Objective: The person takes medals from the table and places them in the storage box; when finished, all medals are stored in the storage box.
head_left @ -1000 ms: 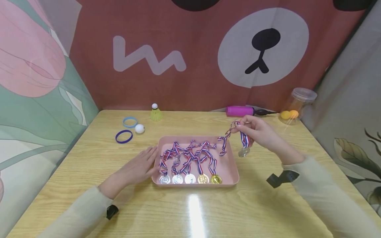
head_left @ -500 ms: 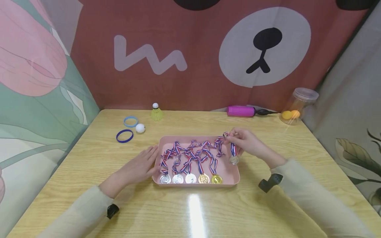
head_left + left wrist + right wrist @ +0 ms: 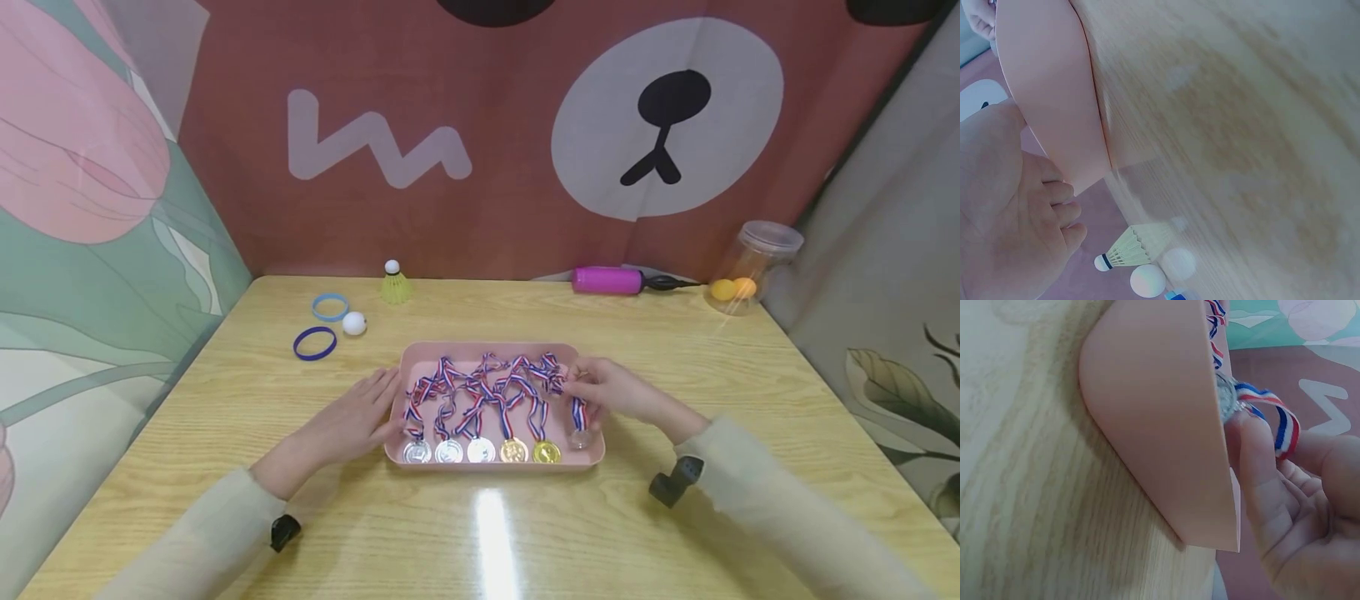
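Observation:
A pink tray (image 3: pixel 495 467) lies in the middle of the table, with a row of silver medals (image 3: pixel 448 452) and gold medals (image 3: pixel 547 452) along its near side. Their red, white and blue ribbons (image 3: pixel 487 387) lie tangled toward the back. My right hand (image 3: pixel 618 392), over the tray's right end, pinches the striped ribbon (image 3: pixel 1288 425) of another silver medal (image 3: pixel 1225 397). That medal hangs low inside the right end, partly hidden by the tray wall in the right wrist view. My left hand (image 3: pixel 345 421) rests against the tray's left side, fingers extended.
At the back left are a light blue wristband (image 3: pixel 330 307), a dark blue wristband (image 3: pixel 315 343), a white ball (image 3: pixel 354 323) and a yellow shuttlecock (image 3: pixel 394 285). A magenta pump (image 3: pixel 607 281) and a clear jar (image 3: pixel 759 262) with orange balls stand back right.
My right hand has come left and down from beyond the tray's right side, lowering the silver medal and its ribbon into the tray's right end. The left hand stays in place.

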Tool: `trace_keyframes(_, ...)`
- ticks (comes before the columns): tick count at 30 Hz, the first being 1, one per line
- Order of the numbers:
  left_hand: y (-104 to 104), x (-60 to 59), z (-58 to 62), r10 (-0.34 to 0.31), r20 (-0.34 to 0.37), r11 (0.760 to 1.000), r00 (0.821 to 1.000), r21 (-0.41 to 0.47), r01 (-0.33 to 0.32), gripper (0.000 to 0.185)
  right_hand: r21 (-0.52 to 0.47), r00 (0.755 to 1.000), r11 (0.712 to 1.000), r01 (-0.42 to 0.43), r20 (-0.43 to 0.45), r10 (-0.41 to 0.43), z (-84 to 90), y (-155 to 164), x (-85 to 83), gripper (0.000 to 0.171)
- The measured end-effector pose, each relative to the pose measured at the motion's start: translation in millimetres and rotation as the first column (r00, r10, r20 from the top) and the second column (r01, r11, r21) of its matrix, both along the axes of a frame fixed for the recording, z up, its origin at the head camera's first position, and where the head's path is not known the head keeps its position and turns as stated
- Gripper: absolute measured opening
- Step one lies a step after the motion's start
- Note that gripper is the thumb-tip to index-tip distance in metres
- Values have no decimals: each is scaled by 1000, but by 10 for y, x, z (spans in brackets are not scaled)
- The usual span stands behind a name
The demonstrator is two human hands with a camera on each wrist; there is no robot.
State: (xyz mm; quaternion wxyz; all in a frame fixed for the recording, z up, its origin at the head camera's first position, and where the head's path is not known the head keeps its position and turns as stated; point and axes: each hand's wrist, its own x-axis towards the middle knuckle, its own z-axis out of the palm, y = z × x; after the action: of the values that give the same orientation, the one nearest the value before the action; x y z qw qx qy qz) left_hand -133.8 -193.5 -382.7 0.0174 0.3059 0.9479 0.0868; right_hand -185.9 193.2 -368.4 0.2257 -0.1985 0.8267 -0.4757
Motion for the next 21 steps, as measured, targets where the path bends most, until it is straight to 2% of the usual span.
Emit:
trace_keyframes(4, -1, 0, -2, 1, 0, 1000, 1000, -3, -1, 64, 31, 999, 999, -36, 31, 35, -30, 1, 22, 21)
trace_keyframes(7, -4, -5, -9, 0, -6, 1000, 1000, -3, -1, 64, 62, 1000, 998, -31, 6, 31, -35, -8, 25, 19)
trace_keyframes(10, -2, -6, -8, 1, -7, 1000, 1000, -3, -1, 64, 83, 997, 996, -25, -72, 31, -28, -24, 20, 16)
trace_keyframes(14, 0, -6, -6, 2, -2, 1000, 1000, -8, -2, 64, 97, 981, 995, -19, -190, 38, -12, -51, 12, 14)
trace_keyframes(21, 3, -3, -6, 0, -6, 1000, 1000, -8, 0, 64, 128, 958, 991, -30, -278, 65, -8, -92, 0, 14)
